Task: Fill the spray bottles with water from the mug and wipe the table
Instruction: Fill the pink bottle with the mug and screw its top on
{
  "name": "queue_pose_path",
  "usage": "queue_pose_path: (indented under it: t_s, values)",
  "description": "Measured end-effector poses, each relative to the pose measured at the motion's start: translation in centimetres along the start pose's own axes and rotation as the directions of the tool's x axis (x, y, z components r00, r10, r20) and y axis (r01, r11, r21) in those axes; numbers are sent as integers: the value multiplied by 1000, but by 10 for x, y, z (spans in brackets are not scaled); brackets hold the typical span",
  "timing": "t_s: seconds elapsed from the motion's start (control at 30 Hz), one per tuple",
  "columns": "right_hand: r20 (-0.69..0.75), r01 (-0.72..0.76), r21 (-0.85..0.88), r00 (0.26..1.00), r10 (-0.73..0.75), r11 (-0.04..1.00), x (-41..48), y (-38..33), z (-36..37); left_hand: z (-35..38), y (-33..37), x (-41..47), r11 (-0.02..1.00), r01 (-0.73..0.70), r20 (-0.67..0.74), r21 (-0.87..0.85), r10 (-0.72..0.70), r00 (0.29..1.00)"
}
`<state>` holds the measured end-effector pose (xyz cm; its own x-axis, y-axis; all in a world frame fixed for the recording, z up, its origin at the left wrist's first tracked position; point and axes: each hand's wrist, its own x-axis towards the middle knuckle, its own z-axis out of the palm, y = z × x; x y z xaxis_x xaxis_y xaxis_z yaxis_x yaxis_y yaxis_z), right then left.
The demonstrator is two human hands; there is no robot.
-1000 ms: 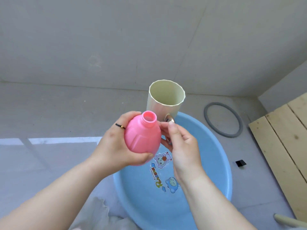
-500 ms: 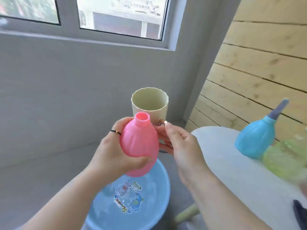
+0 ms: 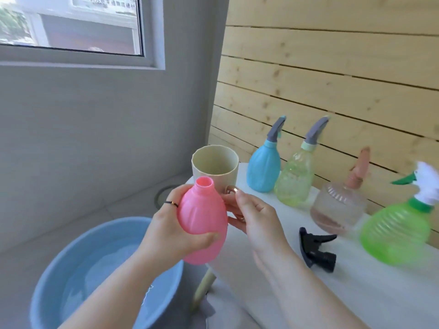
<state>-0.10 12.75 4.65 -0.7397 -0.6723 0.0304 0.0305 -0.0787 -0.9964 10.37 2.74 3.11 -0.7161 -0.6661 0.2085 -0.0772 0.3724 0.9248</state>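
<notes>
1. One white table (image 3: 356, 293) lies off to the right.
2. Pink spray bottle (image 3: 202, 219), uncapped, upright with neck up, gripped by the left hand (image 3: 171, 233).
3. Cream mug (image 3: 213, 167) sits just behind that neck, rim higher; the right hand (image 3: 259, 219) grips its handle.

No text can be read with certainty. At the far left, a pale sign (image 3: 104, 2) seen through the window (image 3: 152, 32) bears rows of dark characters, but these are too blurred to be made out. At the near left, a small edge of a coloured print (image 3: 147, 293) is shown inside the blue basin (image 3: 47, 269). The print is mostly hidden, and whether it carries lettering cannot be told.
</notes>
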Motion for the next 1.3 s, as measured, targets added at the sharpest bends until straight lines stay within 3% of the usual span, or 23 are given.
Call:
queue_pose_path:
  t_s: [0.37, 0.7, 0.87, 1.07, 1.17, 1.23, 1.3]
  values:
    - [-189, -29, -62, 982, 17, 998, 24, 15, -40, 23, -12, 12, 998, 61, 80, -28, -59, 995]
    - [-226, -162, -49, 963, 147, 986, 33, 32, -50, 26, -14, 11, 996, 59, 109, -61, -52, 993]
    - [-277, -196, -166, 950, 145, 966, 34, 35, -49, 27, -16, 9, 997, 43, 93, -62, -38, 995]
    - [-240, -147, -274, 967, 80, 951, 27, 29, -54, 29, -8, 5, 998, 43, 67, -48, -40, 997]
    - [-287, -100, -573, 954, -85, 814, 20, 27, -75, 34, -5, 1, 998, 48, 73, -34, -46, 996]
    - [-228, -88, -781, 962, -152, 618, 11, 21, -96, 42, -1, -4, 998, 42, 114, -45, -37, 993]
    - [-174, -118, -909, 979, -107, 399, -1, 15, -120, 55, 5, -8, 998, 25, 160, -65, -14, 987]
